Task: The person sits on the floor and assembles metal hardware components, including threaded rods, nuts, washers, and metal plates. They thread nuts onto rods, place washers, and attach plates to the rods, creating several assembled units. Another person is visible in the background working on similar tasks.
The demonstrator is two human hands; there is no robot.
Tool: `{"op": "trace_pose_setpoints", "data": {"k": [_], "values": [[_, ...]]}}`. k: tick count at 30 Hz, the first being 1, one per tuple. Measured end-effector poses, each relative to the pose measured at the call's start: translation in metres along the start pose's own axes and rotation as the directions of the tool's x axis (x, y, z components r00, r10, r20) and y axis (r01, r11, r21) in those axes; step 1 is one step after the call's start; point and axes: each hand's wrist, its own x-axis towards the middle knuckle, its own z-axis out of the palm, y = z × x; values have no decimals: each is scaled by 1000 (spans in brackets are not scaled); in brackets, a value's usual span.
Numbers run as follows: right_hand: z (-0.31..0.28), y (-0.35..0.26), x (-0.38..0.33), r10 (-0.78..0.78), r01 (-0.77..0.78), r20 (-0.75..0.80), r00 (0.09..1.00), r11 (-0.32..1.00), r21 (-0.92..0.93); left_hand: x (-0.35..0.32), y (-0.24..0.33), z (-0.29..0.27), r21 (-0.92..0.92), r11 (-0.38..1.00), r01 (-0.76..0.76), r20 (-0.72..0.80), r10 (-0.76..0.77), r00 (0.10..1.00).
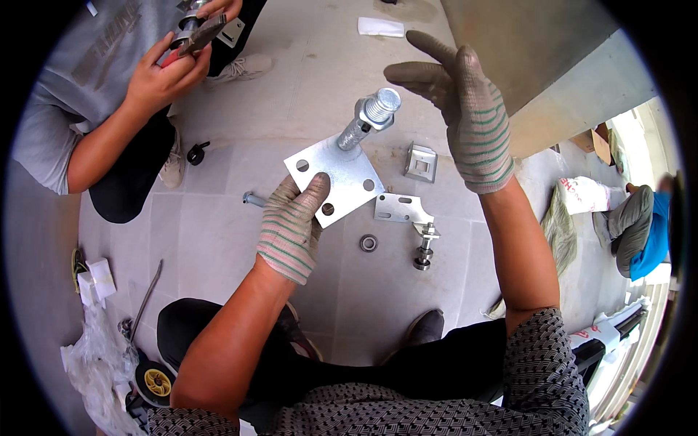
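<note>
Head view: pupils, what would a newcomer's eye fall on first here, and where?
Probably the shiny metal plate with its thick threaded stud, held near the middle in the gloved left hand. Next, the gloved right hand, raised and open at upper right. At upper left, a person in a grey top grips a red-handled tool.

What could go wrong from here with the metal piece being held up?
The plate could tip or slip: only the left hand grips it, along one edge, with a thick threaded post adding weight; the right hand is open and clear of it.

If dropped, it might knock the loose ring across the floor.
</note>
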Motion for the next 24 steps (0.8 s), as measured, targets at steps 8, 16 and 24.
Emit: {"op": "trace_pose_setpoints", "data": {"k": [8, 16, 24], "values": [[-27, -9, 3, 107, -70, 154, 982, 970, -231, -2, 10, 0, 4, 1000, -12, -47, 12, 999], [-5, -3, 2, 141, -119, 175, 974, 984, -134, -1, 4, -9, 68, 997, -40, -82, 46, 996], [17, 20, -4, -51, 40, 165, 985, 997, 69, 1, 2, -3, 9, 999, 31, -89, -30, 996]]}}
